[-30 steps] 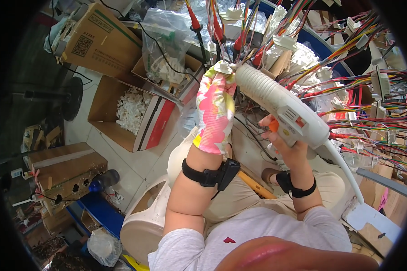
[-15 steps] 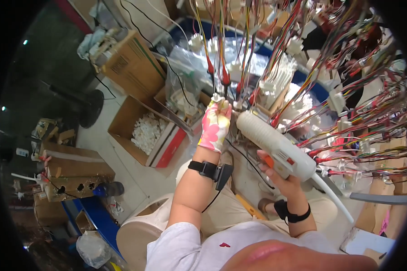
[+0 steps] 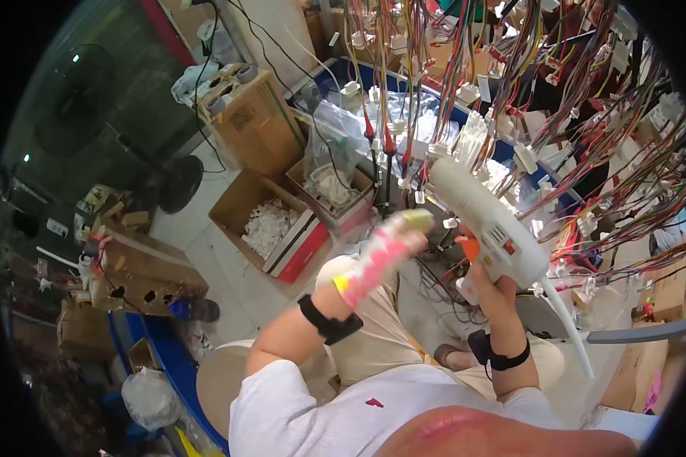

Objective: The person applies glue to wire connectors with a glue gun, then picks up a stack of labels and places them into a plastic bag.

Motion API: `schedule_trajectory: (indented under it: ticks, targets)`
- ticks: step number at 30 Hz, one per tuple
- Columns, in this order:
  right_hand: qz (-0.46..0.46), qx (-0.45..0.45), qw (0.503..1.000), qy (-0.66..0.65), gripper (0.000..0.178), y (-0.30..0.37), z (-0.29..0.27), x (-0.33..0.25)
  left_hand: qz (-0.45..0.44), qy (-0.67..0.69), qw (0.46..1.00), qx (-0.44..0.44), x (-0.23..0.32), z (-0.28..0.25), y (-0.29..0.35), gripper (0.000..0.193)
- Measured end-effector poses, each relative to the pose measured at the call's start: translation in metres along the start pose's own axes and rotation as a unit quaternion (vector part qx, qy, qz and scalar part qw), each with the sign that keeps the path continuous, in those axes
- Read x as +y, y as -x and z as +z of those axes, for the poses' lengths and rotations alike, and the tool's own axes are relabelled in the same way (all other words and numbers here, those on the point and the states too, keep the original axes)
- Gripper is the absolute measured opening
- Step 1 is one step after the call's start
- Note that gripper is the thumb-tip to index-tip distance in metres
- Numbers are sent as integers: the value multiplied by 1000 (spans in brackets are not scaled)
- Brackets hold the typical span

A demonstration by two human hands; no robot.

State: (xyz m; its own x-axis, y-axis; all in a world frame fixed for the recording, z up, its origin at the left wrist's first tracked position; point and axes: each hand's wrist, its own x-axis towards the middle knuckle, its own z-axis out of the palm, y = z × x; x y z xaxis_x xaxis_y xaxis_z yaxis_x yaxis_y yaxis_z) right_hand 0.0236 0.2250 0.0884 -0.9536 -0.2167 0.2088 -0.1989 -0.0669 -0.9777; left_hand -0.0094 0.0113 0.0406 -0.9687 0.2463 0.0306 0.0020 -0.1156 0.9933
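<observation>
My right hand (image 3: pixel 492 288) grips a large white glue gun (image 3: pixel 489 215), its fingers by the orange trigger (image 3: pixel 469 247). A long translucent glue stick (image 3: pixel 568 327) sticks out of the gun's back end. My left hand (image 3: pixel 389 247), in a pink, white and yellow patterned glove, is smeared by motion left of the gun's nozzle end, and its fingers cannot be made out. Just beyond both hands hang bundles of coloured wires (image 3: pixel 465 65) with white connectors. Several of the nearer bundles end in red and black sleeves (image 3: pixel 389 143).
A cardboard box of small white parts (image 3: pixel 270 227) stands on the floor to the left, beside another box with a clear bag (image 3: pixel 329 183). Behind the wires lies a blue bin (image 3: pixel 411 80). A grey bar (image 3: pixel 640 333) juts in at right. A floor fan (image 3: pixel 181 183) stands far left.
My left hand has left the hanging wire ends and swung right and nearer to me, toward the glue gun. The gun stays in my right hand. The whole view has shifted slightly.
</observation>
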Motion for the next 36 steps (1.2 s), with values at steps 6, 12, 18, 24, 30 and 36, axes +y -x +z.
schedule_trajectory:
  ticks: [6,12,18,24,30,36]
  targets:
    - [37,-33,997,66,44,0,31,-5,-16,-12,999,-40,-40,72,51,56]
    - [92,-145,969,177,62,-23,48,-32,76,427,901,-7,5,76,47,54]
    - [-135,-101,954,249,69,-18,46,-25,204,0,953,224,97,-62,4,47]
    - [-13,-56,972,228,54,-3,-3,19,129,306,923,194,177,-253,-47,22]
    - [105,1,971,214,44,8,-21,71,94,257,919,284,186,-374,-91,26]
    - [202,7,958,205,41,11,-11,112,108,246,904,332,196,-425,-126,30]
